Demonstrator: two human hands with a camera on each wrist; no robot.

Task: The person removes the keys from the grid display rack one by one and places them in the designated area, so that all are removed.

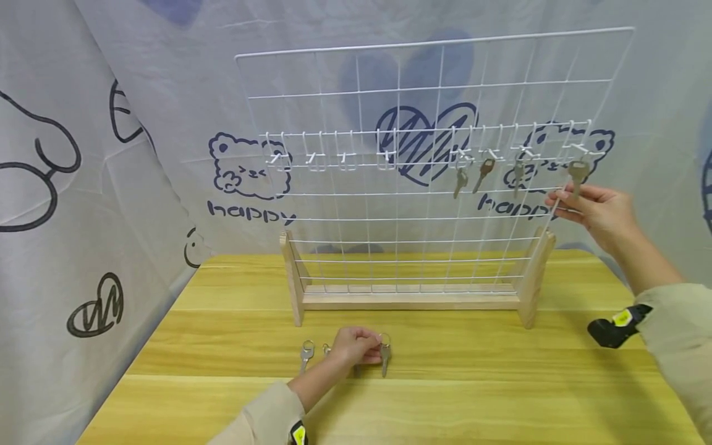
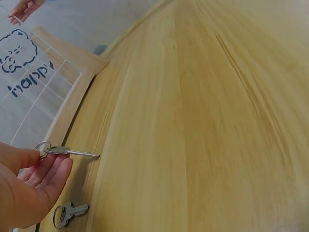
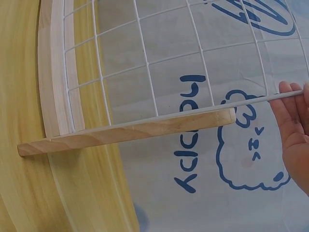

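Note:
Low over the table, my left hand [image 1: 355, 346] pinches a key ring between thumb and forefinger. A silver key [image 1: 385, 358] hangs from that ring; in the left wrist view the same key [image 2: 79, 152] points away from the fingers. Under the hand another key with a ring [image 2: 71, 213] lies on the wood. Further left is a loose key [image 1: 306, 354], and one more ring [image 1: 326, 349] is partly hidden by the forearm. My right hand [image 1: 601, 213] grips the right edge wire of the white grid rack [image 1: 423, 217], just below a hanging key [image 1: 578, 172].
White hooks [image 1: 343, 161] run across the rack, with several keys [image 1: 486, 175] hanging on the right-hand ones. Wooden feet [image 1: 535, 281] hold the rack up on the wooden table [image 1: 473, 395]. A printed cloth [image 1: 156, 204] hangs behind and at the left.

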